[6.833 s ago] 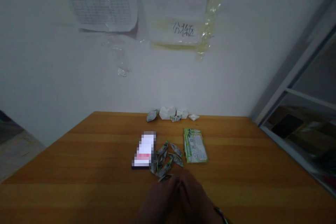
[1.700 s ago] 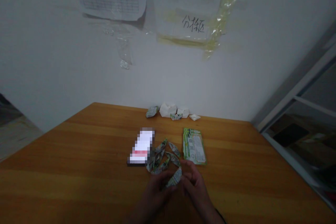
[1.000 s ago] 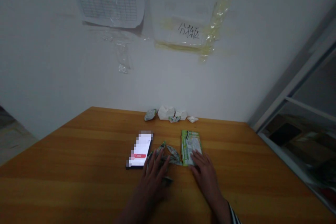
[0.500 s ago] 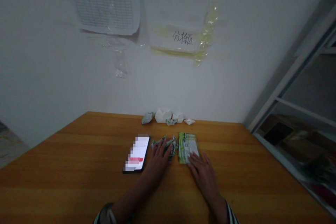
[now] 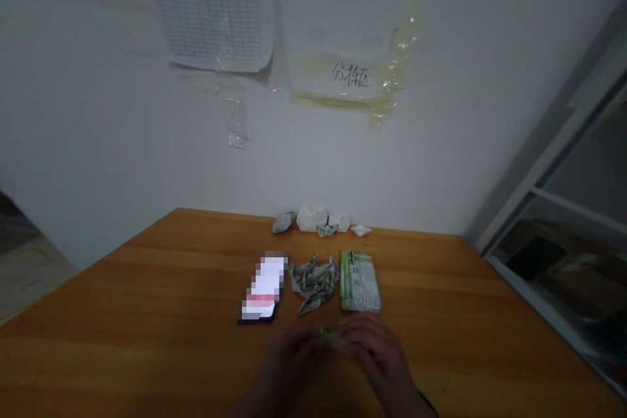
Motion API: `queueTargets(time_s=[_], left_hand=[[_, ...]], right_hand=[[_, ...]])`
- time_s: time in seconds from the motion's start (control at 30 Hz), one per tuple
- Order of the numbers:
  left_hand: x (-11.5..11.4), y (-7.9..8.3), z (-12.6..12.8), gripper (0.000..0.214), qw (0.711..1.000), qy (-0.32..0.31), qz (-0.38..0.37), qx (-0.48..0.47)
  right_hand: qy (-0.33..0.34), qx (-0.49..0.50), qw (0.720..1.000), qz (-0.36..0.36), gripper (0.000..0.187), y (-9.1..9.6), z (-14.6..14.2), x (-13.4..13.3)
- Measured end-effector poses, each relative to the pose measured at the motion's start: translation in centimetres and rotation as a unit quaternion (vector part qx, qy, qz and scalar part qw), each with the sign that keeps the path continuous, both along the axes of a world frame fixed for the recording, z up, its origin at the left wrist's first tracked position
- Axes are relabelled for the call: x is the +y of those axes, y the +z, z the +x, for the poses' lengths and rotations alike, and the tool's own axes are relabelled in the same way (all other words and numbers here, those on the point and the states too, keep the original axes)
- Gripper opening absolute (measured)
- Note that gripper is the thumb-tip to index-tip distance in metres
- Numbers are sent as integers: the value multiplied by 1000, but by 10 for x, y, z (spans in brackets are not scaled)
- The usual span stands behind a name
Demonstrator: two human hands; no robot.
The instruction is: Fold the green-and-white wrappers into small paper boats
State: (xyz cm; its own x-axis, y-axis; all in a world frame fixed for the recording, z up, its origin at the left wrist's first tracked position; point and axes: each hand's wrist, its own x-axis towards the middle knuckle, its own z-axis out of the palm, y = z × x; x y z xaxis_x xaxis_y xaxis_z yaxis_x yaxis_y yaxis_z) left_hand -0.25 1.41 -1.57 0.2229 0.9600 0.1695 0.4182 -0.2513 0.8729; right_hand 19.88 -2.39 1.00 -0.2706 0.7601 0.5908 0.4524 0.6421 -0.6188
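My left hand (image 5: 287, 362) and my right hand (image 5: 375, 356) are close together near the table's front edge, fingers curled around a small green-and-white printed paper piece (image 5: 334, 336) held between them. Both hands look blurred. Just beyond them lies a pile of several folded paper pieces (image 5: 313, 277) of the same print. A green-and-white stack of flat sheets (image 5: 360, 281) lies to the right of the pile. A phone (image 5: 263, 289) with a lit screen lies to the left.
The wooden table (image 5: 147, 313) meets a white wall. Crumpled white and printed paper scraps (image 5: 318, 219) sit along the wall edge. Taped sheets (image 5: 215, 13) hang on the wall. A metal shelf frame (image 5: 548, 196) stands at the right.
Both hands pulled back from the pile and the sheet stack toward me. They now hold a small paper piece together. The pile sits bunched tighter than before.
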Motion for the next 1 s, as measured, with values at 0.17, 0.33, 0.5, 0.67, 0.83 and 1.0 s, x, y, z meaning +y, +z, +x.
queueTargets(time_s=[0.17, 0.33, 0.5, 0.67, 0.83, 1.0], left_hand=[[-1, 17, -8, 22, 978, 53, -115, -168], [0, 26, -15, 20, 960, 76, -162, -216], [-3, 24, -13, 15, 954, 58, -160, -247], [-9, 16, -8, 23, 947, 17, -158, -278], [-14, 17, -2, 30, 940, -2, -191, -281], [-20, 14, 7, 65, 888, 7, -229, -399]], right_hand=[[-166, 163, 970, -70, 49, -23, 5, 7], [-177, 193, 956, -130, 47, -43, 1, 13], [-76, 266, 931, -237, 35, -45, -7, 11], [-67, 278, 936, -208, 23, -43, -16, 10], [-76, 287, 936, -187, 27, -42, -29, 7], [-123, 328, 905, -244, 32, -42, -40, 0]])
